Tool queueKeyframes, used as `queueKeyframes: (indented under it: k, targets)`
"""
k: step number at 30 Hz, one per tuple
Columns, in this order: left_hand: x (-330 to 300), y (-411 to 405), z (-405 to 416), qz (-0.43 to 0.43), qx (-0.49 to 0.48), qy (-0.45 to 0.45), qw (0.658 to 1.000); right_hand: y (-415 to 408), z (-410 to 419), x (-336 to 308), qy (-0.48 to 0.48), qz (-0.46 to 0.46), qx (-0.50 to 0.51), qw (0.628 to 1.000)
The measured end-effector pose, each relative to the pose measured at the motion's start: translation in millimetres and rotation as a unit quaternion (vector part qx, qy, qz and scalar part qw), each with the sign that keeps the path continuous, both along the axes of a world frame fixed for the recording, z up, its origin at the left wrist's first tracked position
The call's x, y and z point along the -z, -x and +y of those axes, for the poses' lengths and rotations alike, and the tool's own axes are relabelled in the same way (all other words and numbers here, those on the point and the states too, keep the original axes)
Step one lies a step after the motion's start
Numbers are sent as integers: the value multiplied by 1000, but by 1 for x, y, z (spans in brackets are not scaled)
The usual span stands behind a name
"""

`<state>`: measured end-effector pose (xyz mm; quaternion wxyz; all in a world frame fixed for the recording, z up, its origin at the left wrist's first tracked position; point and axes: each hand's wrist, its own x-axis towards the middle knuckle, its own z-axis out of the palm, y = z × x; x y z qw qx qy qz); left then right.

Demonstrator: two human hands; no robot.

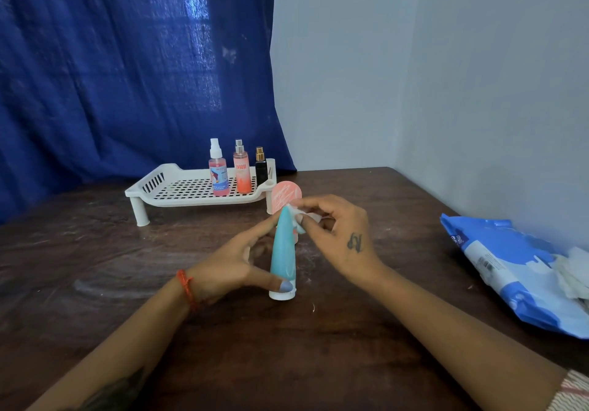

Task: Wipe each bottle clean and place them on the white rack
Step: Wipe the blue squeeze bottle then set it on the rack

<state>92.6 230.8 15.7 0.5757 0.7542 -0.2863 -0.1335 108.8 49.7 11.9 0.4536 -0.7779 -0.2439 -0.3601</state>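
While the left hand (229, 264) grips the teal tube (283, 251) near its white cap, thumb pressed at the cap end and fingers curled along its far side, the right hand (338, 235) pinches a crumpled white wipe (302, 216) against the tube's narrow crimped tip. The tube stands cap-down on the dark wooden table (287, 347), leaning slightly away from the person. Just behind the right hand's fingertips, partly hidden by the tube and wipe, stands a pink tube (285, 198) with white scribble marks, close to the near right corner of the white rack (178, 187). Beyond both hands, on the rack's right side, three bottles stand upright in a row: a pink spray bottle (218, 173) with a white nozzle, an orange spray bottle (241, 170), and a small black bottle (260, 166) with a gold collar. Well to the right of the right hand lies a blue wipes packet (510, 270), with loose white wipes (573, 273) on its far edge. Behind the rack hangs a blue curtain (127, 76).
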Motion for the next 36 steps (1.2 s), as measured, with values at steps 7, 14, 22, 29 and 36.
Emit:
queueKeyframes:
  k: [7, 14, 22, 29, 36]
  targets:
    - [-1, 0, 0, 11, -5, 35, 999, 2, 1, 0, 44, -66, 13, 997]
    - [-1, 0, 1, 39, -7, 53, 998, -3, -2, 5, 64, -32, 27, 997]
    - [1, -5, 2, 42, -21, 49, 998, 2, 2, 3, 68, -97, 12, 993]
    - [3, -7, 2, 33, -19, 51, 998, -2, 2, 7, 106, -85, 17, 991]
    - [1, -6, 3, 38, -19, 47, 998, 2, 4, 3, 45, -100, 37, 993]
